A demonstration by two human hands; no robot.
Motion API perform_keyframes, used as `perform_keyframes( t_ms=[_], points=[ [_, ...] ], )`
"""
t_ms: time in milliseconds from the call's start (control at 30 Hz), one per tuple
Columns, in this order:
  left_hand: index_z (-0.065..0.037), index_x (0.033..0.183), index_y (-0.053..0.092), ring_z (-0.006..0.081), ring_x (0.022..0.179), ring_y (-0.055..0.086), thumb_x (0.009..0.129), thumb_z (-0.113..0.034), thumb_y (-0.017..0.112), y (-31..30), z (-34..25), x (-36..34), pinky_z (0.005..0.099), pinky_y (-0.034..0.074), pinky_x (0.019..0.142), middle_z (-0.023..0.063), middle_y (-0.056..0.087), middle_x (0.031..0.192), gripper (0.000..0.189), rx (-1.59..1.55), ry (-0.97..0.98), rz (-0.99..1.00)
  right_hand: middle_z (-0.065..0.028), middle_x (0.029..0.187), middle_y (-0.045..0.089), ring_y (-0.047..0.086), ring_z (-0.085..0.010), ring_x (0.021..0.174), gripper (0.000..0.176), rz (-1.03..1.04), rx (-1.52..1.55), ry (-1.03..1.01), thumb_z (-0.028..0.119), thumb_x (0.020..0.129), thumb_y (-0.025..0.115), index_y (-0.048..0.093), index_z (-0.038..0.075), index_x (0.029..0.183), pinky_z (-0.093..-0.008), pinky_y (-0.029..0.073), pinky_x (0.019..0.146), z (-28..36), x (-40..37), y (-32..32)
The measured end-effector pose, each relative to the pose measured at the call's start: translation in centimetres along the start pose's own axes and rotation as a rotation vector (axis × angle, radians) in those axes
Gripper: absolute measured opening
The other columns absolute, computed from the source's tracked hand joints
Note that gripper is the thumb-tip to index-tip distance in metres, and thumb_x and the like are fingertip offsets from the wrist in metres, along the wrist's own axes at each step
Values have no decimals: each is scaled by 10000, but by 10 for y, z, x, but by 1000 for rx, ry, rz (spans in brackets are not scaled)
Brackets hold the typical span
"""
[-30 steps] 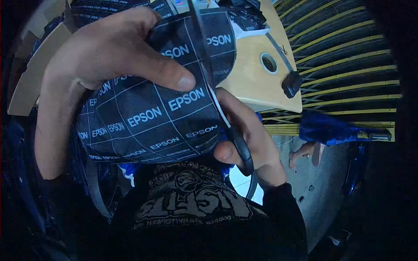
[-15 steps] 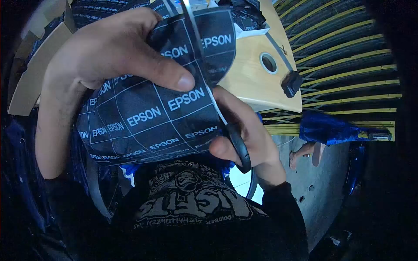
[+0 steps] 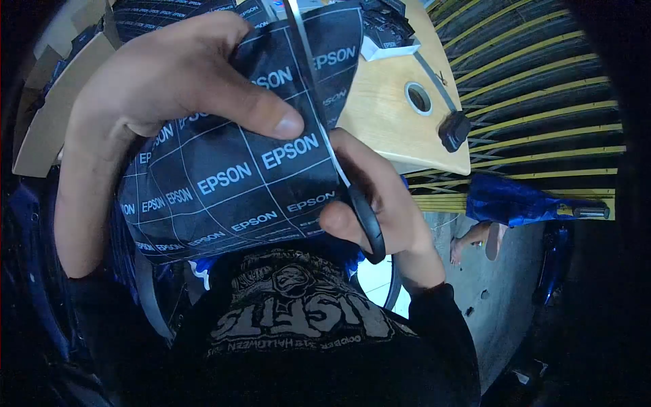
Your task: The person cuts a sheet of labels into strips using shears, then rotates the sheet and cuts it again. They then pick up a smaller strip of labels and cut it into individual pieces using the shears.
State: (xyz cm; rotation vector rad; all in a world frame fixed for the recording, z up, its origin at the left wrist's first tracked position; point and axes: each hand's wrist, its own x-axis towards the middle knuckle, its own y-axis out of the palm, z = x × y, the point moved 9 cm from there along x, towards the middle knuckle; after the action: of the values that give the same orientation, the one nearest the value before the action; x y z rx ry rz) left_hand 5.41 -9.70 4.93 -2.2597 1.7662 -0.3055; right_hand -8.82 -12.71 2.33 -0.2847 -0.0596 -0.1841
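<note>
A black sheet of printed EPSON labels [image 3: 224,180], marked off by thin white grid lines, bends in front of my chest. My left hand [image 3: 196,85] grips its upper left part, with the thumb pressed on the printed face and the other fingers hidden behind. In my right hand [image 3: 383,197] is a pair of scissors [image 3: 367,220] with black handles. The long metal blade points up and away across the sheet, along a line between labels. A strip of the sheet stands to the right of the blade. The second blade is hidden.
Behind the sheet is a light wooden table [image 3: 386,115] with a roll of tape [image 3: 418,99], a black object [image 3: 454,131] and a white tray [image 3: 390,49] of black label pieces. A cardboard box [image 3: 61,112] stands at left, a yellow-slatted folding gate [image 3: 542,102] at right. Another person's foot [image 3: 468,243] shows below.
The scissor handles have drawn closer together, and my right thumb has moved slightly left. The strip right of the blade has shifted a little to the left. My left hand keeps its hold.
</note>
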Motion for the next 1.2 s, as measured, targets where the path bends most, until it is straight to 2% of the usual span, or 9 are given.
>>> perform_keyframes(
  t_ms=[133,167,233,433,633,700,767,1000,1200],
  points=[
    [58,1078,554,214,825,625,528,-109,833,2,-1,3,287,478,783,158,649,894,639,82,-46,36,-41,750,545,545,-117,677,550,-12,1,-31,368,762,691,467,-9,1094,-235,412,584,-2,0,-2],
    [56,1075,556,212,826,624,533,-102,830,5,2,2,288,477,783,157,650,888,627,80,-104,79,-46,764,554,553,-124,685,554,-19,16,-52,367,762,692,463,-8,1100,-240,421,597,1,2,-1],
    [55,1065,562,210,818,626,535,-102,829,6,-2,1,288,480,775,157,651,879,614,51,-72,68,-71,832,577,575,-147,748,565,-69,-30,-153,350,762,693,447,-6,1125,-258,447,655,5,3,-2],
    [55,1041,572,211,802,628,538,-104,829,14,1,3,280,488,751,161,651,868,586,-4,-87,90,-94,908,573,571,-164,840,562,-9,45,-9,330,767,693,440,-4,1142,-276,456,713,-1,0,-2],
    [53,1062,560,215,801,627,549,-139,832,9,2,4,265,491,741,157,648,894,611,75,-123,93,-99,931,574,576,-174,857,549,-2,25,-39,333,779,681,439,6,1148,-294,467,724,-2,3,-1],
    [51,1069,556,210,811,626,558,-130,828,11,-2,6,260,488,746,147,647,909,606,104,-5,110,-102,938,574,576,-180,870,551,-10,30,-37,336,780,680,438,6,1150,-295,468,733,-1,3,0],
    [49,1073,555,206,820,623,567,-119,821,14,-1,6,259,484,755,143,647,912,597,73,-52,127,-113,958,572,573,-198,906,556,-35,50,-32,341,781,677,436,4,1151,-299,472,760,-1,3,0],
    [48,1099,540,194,857,612,584,-58,796,11,3,8,272,465,800,139,641,939,585,86,-114,125,-63,836,545,546,-133,725,543,-43,-15,-1,361,795,657,448,-10,1133,-242,426,629,-7,5,-4],
    [54,1093,539,199,853,610,578,-69,799,16,-1,14,285,453,818,137,642,931,590,72,-74,178,-63,844,540,542,-137,745,533,-42,85,-6,334,794,665,446,-3,1143,-253,426,648,-8,8,-5]
  ],
)
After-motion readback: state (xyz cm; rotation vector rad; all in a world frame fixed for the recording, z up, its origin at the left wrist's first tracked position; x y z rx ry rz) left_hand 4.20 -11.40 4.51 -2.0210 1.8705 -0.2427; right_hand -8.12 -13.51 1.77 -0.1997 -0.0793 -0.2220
